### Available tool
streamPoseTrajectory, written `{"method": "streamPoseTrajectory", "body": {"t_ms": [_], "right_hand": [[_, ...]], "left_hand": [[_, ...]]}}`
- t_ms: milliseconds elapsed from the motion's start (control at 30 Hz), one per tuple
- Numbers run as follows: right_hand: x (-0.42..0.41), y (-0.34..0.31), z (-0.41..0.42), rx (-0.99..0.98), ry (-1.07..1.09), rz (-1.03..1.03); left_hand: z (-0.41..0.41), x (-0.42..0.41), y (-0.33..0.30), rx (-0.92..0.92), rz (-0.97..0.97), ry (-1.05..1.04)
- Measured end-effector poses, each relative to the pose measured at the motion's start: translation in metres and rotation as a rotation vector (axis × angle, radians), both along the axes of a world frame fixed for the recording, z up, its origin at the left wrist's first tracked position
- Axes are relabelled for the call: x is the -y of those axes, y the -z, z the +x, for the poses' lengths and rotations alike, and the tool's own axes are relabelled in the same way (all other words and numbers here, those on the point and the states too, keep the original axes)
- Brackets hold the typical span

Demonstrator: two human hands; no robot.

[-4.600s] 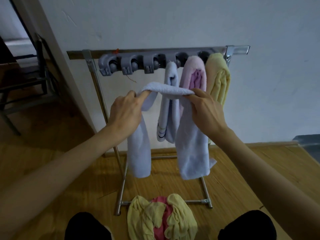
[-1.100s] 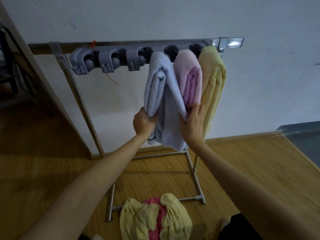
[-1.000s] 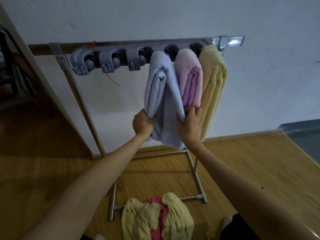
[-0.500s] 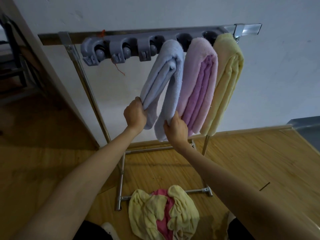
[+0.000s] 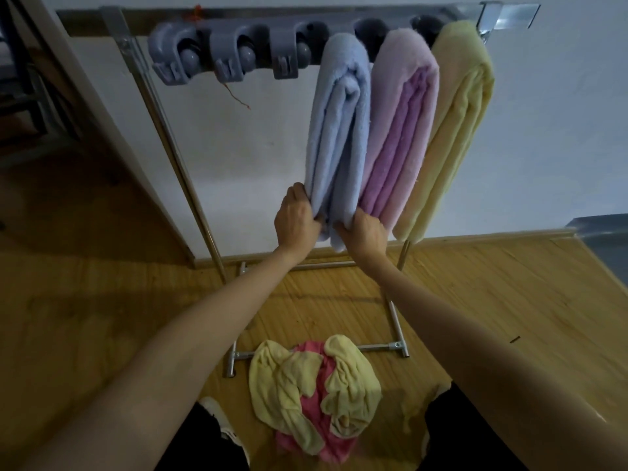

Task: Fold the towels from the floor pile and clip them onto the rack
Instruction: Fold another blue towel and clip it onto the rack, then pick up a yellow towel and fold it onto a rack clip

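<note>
We see both arms reaching up to the blue towel (image 5: 339,130), folded and hanging from the grey clip strip (image 5: 238,45) on the metal rack (image 5: 163,130). Left hand (image 5: 296,220) grips the towel's lower left edge, fingers curled round the fabric. Right hand (image 5: 365,232) grips the lower right edge the same way, fingers tucked into the folds. The two hands sit close together at the towel's bottom end, cloth pinched between them. Just right of it hangs a folded pink towel (image 5: 399,130), touching the blue one, then a folded yellow towel (image 5: 452,130) at the rack's far right end, all three clipped side by side. Three clips left of the blue towel hold nothing we can see. On the wooden floor (image 5: 475,300) by the rack's base bar lies the pile: crumpled yellow towels (image 5: 282,385) over a pink-red towel (image 5: 314,402). Dark trouser legs and a shoe (image 5: 217,419) show at bottom edge. White wall (image 5: 543,113) behind the rack.
</note>
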State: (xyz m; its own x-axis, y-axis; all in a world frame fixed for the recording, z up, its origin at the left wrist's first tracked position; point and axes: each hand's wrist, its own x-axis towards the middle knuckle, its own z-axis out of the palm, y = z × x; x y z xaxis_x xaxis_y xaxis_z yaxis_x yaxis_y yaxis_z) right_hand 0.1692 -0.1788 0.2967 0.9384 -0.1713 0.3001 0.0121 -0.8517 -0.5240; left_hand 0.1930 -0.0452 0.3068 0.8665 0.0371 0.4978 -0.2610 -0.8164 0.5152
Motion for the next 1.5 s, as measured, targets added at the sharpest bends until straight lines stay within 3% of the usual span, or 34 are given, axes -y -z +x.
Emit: {"method": "streamPoseTrajectory", "body": {"t_ms": [200, 367, 500, 733, 833, 1233, 1333, 1500], "right_hand": [[0.013, 0.017, 0.007, 0.006, -0.112, -0.027], [0.026, 0.045, 0.000, -0.065, -0.154, -0.006], [0.031, 0.088, -0.029, -0.120, -0.161, 0.007], [0.039, 0.204, -0.093, -0.667, -0.297, -0.087], [0.039, 0.252, -0.118, -0.816, -0.339, -0.119], [0.003, 0.389, -0.113, -1.035, -0.556, -0.236], [-0.008, 0.415, -0.094, -1.021, -0.626, -0.321], [-0.018, 0.456, -0.069, -0.995, -0.754, -0.409]], "left_hand": [[-0.006, -0.003, 0.026, -0.126, -0.051, 0.196], [-0.026, -0.025, 0.070, -0.517, 0.101, 0.272], [-0.055, -0.047, 0.114, -0.682, 0.157, 0.200], [-0.121, -0.071, 0.221, -0.996, 0.197, 0.110], [-0.147, -0.078, 0.268, -1.087, 0.180, 0.137], [-0.177, -0.089, 0.411, -1.214, 0.276, 0.182], [-0.167, -0.085, 0.439, -1.165, 0.343, 0.189], [-0.152, -0.063, 0.480, -1.066, 0.298, 0.179]]}}
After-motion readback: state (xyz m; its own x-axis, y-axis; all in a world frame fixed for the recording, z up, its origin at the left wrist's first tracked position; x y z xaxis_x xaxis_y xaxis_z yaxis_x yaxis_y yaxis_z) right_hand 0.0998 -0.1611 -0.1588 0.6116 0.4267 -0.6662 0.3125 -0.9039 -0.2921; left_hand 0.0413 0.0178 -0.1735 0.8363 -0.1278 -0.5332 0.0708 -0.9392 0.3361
